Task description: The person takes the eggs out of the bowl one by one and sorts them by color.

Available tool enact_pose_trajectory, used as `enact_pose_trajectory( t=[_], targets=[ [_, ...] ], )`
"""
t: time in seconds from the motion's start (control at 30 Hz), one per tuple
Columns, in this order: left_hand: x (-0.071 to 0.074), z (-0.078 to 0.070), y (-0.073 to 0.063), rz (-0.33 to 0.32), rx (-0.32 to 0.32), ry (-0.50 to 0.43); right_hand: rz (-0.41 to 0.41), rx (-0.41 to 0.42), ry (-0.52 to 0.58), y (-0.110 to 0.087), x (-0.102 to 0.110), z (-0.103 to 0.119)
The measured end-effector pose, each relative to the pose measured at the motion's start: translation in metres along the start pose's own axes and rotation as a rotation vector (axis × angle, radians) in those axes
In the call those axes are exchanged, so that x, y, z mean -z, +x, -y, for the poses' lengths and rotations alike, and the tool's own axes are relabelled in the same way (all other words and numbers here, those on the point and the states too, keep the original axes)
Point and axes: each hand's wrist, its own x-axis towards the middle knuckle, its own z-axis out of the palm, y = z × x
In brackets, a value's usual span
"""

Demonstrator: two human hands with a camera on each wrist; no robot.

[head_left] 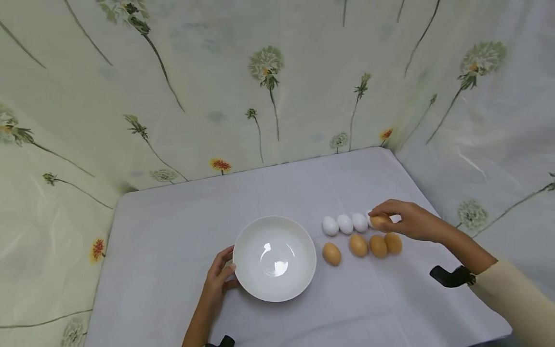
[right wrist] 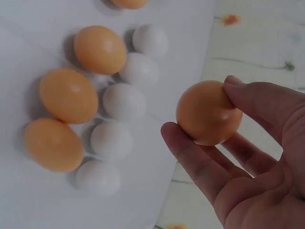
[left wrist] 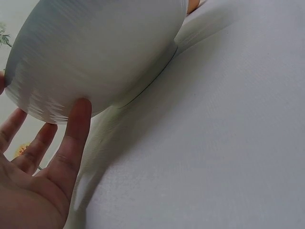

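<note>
A white bowl stands on the table, its glossy inside facing up. My left hand lies against the bowl's left side, fingers spread and fingertips touching its outer wall. The left wrist view shows the thumb extended along the bowl's underside. With thumb and fingertips, my right hand pinches a brown egg above the right end of a row of white eggs. In front of that row lie several brown eggs; the leftmost brown egg sits apart, nearer the bowl.
A pale cloth covers the table. Behind and at the sides hang flower-printed curtains, close along the table's edges. On each wrist sits a black band device, the right one beside a pale sleeve.
</note>
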Motion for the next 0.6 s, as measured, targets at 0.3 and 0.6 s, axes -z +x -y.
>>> enact_pose_trajectory(
  t=[0.3, 0.6],
  targets=[
    [0.001, 0.0, 0.0, 0.006, 0.0, 0.006, -0.032, -0.156, 0.029, -0.034, -0.007, -0.049],
    [0.001, 0.0, 0.001, -0.002, 0.011, 0.008, 0.005, -0.29, 0.133, -0.037, -0.019, -0.085]
  ],
)
